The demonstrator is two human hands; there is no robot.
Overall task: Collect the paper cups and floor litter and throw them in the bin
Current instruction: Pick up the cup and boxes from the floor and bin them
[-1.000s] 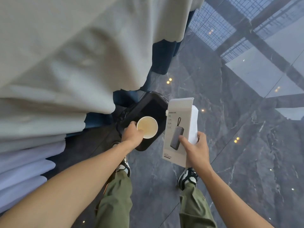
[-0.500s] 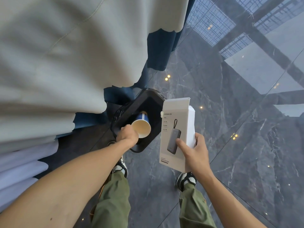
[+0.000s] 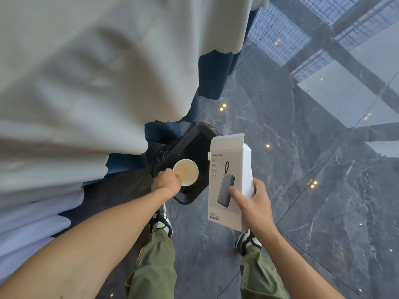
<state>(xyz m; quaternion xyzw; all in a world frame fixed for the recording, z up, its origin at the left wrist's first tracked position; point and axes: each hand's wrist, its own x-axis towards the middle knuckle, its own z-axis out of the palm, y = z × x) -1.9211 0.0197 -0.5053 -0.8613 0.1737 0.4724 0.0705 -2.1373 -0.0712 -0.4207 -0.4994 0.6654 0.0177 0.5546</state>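
A black bin (image 3: 203, 139) stands on the dark marble floor beside a draped table. My left hand (image 3: 166, 183) grips a paper cup (image 3: 186, 172) by its rim and holds it upright over the bin's opening; the cup's pale inside faces me. To the right of the bin, my right hand (image 3: 255, 205) holds a white power-bank box (image 3: 226, 182) with its top flap open, thumb on the front face. The box hides the bin's right edge.
A table with a pale cloth (image 3: 86, 83) over a dark blue skirt (image 3: 212, 76) fills the left and hangs close to the bin. Glossy marble floor (image 3: 313, 190) stretches to the right. My two shoes (image 3: 160, 223) stand just before the bin.
The cup was tilted half a second ago, showing its blue side; now it is upright again over the bin. Both hands stay in much the same place.
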